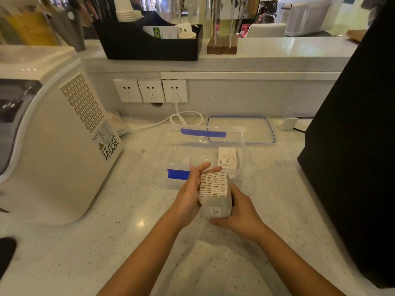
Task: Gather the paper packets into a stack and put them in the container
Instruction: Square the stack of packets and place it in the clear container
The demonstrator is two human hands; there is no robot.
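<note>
A white appliance (pixel 53 133) with a perforated vent panel and a warning label stands at the left of a pale speckled counter (pixel 128 242); behind it, on the raised ledge, a black organiser tray (pixel 149 43) holds paper cups and cards; three wall sockets (pixel 150 90) sit below the ledge, the right one occupied by a white plug whose cable (pixel 183 118) loops across the counter. At centre, a clear plastic container (pixel 166 146) with blue clip latches lies open on the counter; a few loose packets (pixel 227 158), one printed with a small word, rest inside it at the right end; its clear lid (pixel 241 130), edged with a blue seal, lies flat just behind it. In front of the container, a person holds a stack of paper packets (pixel 214 193) on edge between both hands, above the near wall of the container; the left hand (pixel 190 193) is flat against the stack's left side, fingers extended and close together; the right hand (pixel 239 210) cups the stack's right side and lower corner, fingers curled under it; both forearms are bare. A large black object (pixel 354 146) fills the right edge of the scene, beside a small white block (pixel 286 123) with a dark cable.
</note>
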